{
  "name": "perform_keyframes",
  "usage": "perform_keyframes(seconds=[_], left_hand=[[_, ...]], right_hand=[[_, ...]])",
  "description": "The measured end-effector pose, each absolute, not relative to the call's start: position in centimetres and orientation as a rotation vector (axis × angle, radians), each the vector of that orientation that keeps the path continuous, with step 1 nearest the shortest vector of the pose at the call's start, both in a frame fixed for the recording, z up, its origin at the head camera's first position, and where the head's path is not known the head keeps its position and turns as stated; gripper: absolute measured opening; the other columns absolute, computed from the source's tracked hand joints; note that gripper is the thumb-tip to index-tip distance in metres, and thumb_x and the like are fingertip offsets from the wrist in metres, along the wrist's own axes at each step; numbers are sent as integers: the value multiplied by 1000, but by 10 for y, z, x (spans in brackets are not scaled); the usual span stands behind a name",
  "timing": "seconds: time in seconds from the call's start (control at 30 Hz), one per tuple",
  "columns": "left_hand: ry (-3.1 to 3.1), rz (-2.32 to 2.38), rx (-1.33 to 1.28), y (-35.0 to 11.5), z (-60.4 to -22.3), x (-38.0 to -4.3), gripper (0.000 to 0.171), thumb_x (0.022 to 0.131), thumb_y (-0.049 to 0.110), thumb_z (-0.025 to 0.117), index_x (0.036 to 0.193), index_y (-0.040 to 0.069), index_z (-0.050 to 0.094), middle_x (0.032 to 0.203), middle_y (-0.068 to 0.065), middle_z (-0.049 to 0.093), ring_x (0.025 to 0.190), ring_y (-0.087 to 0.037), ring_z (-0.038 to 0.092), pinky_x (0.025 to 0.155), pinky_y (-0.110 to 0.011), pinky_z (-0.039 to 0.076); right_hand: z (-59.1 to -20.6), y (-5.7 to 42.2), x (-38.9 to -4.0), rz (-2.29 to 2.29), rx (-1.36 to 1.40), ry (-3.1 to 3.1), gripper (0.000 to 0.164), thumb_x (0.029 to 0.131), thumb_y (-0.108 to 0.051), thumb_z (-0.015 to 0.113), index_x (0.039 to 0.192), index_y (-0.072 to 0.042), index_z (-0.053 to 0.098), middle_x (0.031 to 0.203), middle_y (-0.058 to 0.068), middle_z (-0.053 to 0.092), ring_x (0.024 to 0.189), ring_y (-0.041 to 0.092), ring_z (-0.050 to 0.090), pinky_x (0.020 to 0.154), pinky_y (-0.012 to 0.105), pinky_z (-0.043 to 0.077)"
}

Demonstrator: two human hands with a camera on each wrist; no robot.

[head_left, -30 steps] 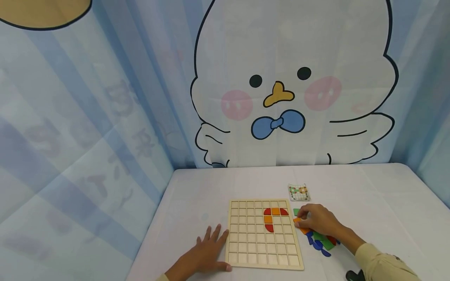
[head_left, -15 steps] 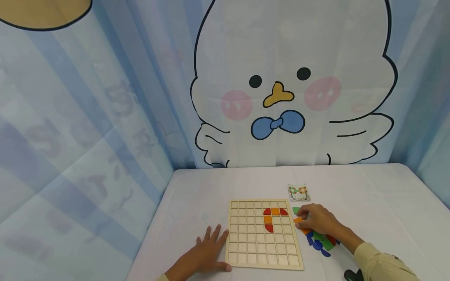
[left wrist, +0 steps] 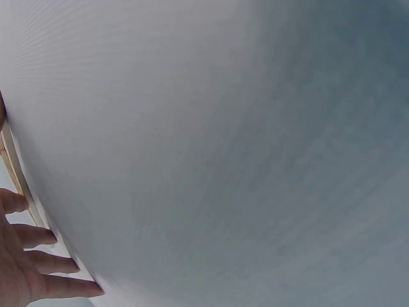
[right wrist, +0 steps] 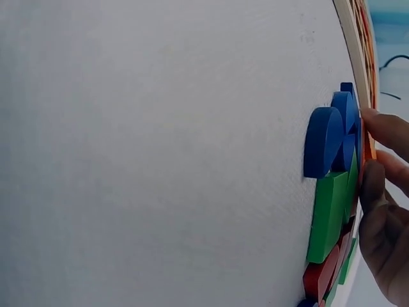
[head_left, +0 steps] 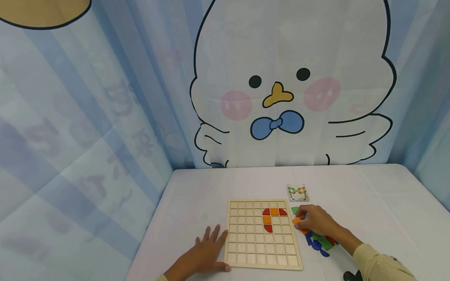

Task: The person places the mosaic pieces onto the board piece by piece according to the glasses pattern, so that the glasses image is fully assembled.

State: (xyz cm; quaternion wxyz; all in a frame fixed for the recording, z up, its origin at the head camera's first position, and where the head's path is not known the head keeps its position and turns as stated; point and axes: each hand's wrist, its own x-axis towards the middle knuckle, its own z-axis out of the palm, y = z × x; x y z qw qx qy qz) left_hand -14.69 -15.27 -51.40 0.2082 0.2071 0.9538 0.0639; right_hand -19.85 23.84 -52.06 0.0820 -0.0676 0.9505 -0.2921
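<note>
My left hand (head_left: pixel 207 253) rests at the left edge of a wooden grid board (head_left: pixel 251 239), fingers spread, with fingertips and thumb touching its frame. Beside the board's right edge, my right hand (head_left: pixel 318 219) pinches an orange block (right wrist: pixel 368 144) between thumb and fingers, low over a loose pile; the fingers partly hide it. Green blocks (head_left: pixel 322 241), blue rounded blocks (head_left: pixel 316 245) and red ones (head_left: pixel 330 240) lie under and near this hand. On the board, red quarter-round pieces (head_left: pixel 268 228) and orange squares (head_left: pixel 274 211) sit in cells at the upper right.
A small printed pattern card (head_left: pixel 297 192) lies behind the board's upper right corner. One green piece (head_left: pixel 294 210) is beside the right fingers. A dark object (head_left: pixel 351 276) shows by the right sleeve. Printed curtains (head_left: pixel 225 140) border the white table (head_left: pixel 190 195).
Both hands stay almost where they were; the right hand keeps its fingers at the orange block. The whole view shifts very slightly.
</note>
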Motion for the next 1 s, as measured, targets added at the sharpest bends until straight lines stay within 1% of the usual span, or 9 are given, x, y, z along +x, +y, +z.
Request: perform_keyframes(seconds=[0.13,0.23,0.37,0.53,0.67,0.8,1.0], left_hand=[[2654,176,583,-153,-511,-146,105,77,73,67,159,18,30,165,-20,22,147,-54,22,101,-76,36],[2656,173,588,-152,-508,-145,105,78,73,67,158,17,30,165,-21,22,147,-54,22,101,-76,36],[2656,170,584,-151,-505,-144,104,78,72,68,158,17,31,165,-21,23,147,-54,23,101,-76,36],[2650,179,571,-150,-505,-144,104,78,71,68,158,16,31,165,-21,22,147,-54,22,102,-76,35],[2648,178,561,-151,-506,-146,104,78,72,68,158,17,31,166,-21,22,148,-54,22,101,-76,35],[2646,179,562,-151,-510,-147,104,78,72,68,159,18,30,166,-20,21,148,-54,22,101,-77,35],[2646,179,554,-152,-514,-147,106,77,73,68,159,18,30,166,-20,21,147,-55,22,100,-77,35]], right_hand=[[-522,238,-197,-932,-283,2826,28,79,-27,86,95,-16,65,84,-4,59,74,14,50,63,26,38],[-522,238,-197,-960,-324,2808,26,81,-25,84,97,-17,66,83,-5,59,72,13,50,61,25,38],[-523,239,-197,-957,-366,2797,22,83,-24,82,100,-18,69,82,-5,59,71,12,50,59,23,39],[-521,240,-199,-987,-442,2797,20,87,-20,78,105,-16,71,80,-5,56,67,9,50,57,22,41],[-520,240,-201,-1034,-464,2767,19,88,-22,76,105,-14,71,81,-4,56,68,8,50,56,21,43],[-518,240,-202,-1094,-482,2720,23,88,-25,77,106,-12,72,83,-4,59,70,8,52,59,20,47],[-517,239,-202,-1211,-528,2595,31,89,-19,76,115,-3,71,90,1,61,63,7,53,54,21,48]])
